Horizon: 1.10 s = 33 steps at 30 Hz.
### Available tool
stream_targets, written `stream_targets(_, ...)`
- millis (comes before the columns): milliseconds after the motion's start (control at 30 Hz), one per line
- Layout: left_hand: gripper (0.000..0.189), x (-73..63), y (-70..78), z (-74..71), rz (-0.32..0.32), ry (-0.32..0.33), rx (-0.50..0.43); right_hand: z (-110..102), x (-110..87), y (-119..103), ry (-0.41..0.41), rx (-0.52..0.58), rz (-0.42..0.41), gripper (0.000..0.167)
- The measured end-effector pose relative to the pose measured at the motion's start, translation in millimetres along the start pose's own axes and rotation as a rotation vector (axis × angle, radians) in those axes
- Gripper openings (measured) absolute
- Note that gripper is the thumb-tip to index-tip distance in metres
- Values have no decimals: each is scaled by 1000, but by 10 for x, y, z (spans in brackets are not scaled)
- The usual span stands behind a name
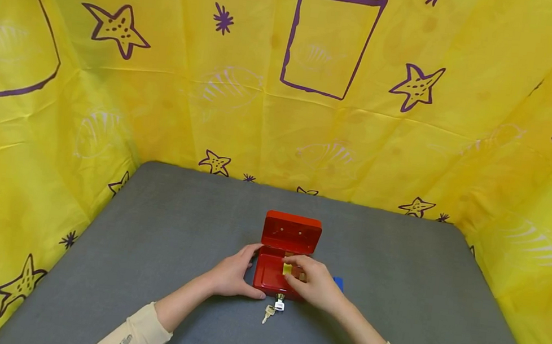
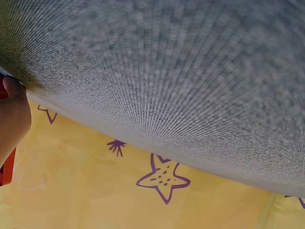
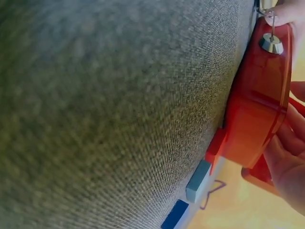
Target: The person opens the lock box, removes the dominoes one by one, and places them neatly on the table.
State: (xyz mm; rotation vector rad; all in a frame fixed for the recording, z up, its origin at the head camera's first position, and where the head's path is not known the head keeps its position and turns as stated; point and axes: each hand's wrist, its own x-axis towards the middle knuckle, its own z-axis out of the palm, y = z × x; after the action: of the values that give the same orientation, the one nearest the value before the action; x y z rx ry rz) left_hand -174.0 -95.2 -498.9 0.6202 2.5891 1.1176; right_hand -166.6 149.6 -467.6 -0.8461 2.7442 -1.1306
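A red cash box (image 1: pixel 270 288) stands on the grey table, its lid (image 1: pixel 291 233) raised at the back. My left hand (image 1: pixel 233 275) holds the box's left side, thumb at the front corner and fingers at the rear. Over the right half of the box, my right hand (image 1: pixel 317 281) pinches a small yellow block (image 1: pixel 287 268) between thumb and fingertips. A key (image 1: pixel 279 305) sits in the front lock, and a second key (image 1: pixel 268 313) hangs down beside it. The right hand hides much of the box's right interior.
Right of the box lie a blue block (image 3: pixel 175 214), a light blue block (image 3: pixel 198 181) and a red block (image 3: pixel 216 145), lined up along its side. A yellow patterned cloth (image 1: pixel 240 122) encloses the table at the back and sides.
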Motion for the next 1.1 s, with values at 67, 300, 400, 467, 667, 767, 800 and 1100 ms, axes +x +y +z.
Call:
stream_targets(67,103,0,1,0,1,-1,2,9,6,-5,-3,-47,-21,31)
stream_targets(300,103,-6,2,0,-5,-5,-3,51,22,-30,-9,-180,-87,28)
stream_targets(400,103,-3,-4,0,-4,-6,-3,68,24,-36,-11,-224,-94,29)
stream_targets(467,104,-2,-10,0,-5,-9,-2,78,25,-37,-15,-247,-98,28)
stream_targets(667,104,5,-15,1,0,-9,-11,98,22,-35,-33,-283,-104,27)
stream_targets(767,104,10,-18,1,0,-7,-11,100,19,-34,-38,-286,-105,27)
stream_targets(800,104,9,-19,1,1,-7,-11,101,18,-32,-39,-285,-106,28)
stream_targets(1100,104,11,-18,-1,9,-6,-3,111,15,-28,-65,-271,-96,31)
